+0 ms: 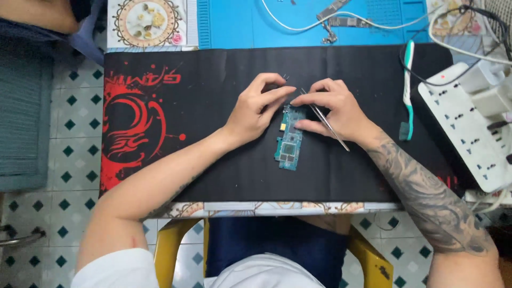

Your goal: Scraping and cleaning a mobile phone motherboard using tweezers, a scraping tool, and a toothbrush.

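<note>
Your left hand (pixel 255 109) and right hand (pixel 332 109) meet over the upper end of a small teal circuit board (pixel 288 141) that lies flat on the black desk mat (pixel 213 122). The left hand is curled, thumb and forefinger pinched together just above the board; a tiny dark bit shows at the fingertips, too small to name. The right hand is closed round a pair of slim metal tweezers (pixel 325 121), the handle slanting out past your wrist and the tips coming in above the board, while a lower finger presses on the board's edge to steady it.

Judging from how things lie, the board is already stripped bare out of any casing, with its metal shields and chips exposed, so the opening-up looks done and the fine picking at the top end looks to be in hand. Whether anything has come off the board you cannot tell from here.

The tabletop carries the black mat with a red design to the left of the board. Beyond the board lies a blue repair mat (pixel 234 24) with white cable (pixel 298 25) and a second bare board (pixel 341 16). To the right of the board rest a green-and-white toothbrush (pixel 407 90) and a white power strip (pixel 469 128) with plugs in it. Nearer you than the board are a yellow chair (pixel 170 245) and a floor of white tiles (pixel 69 112) with green diamonds.
</note>
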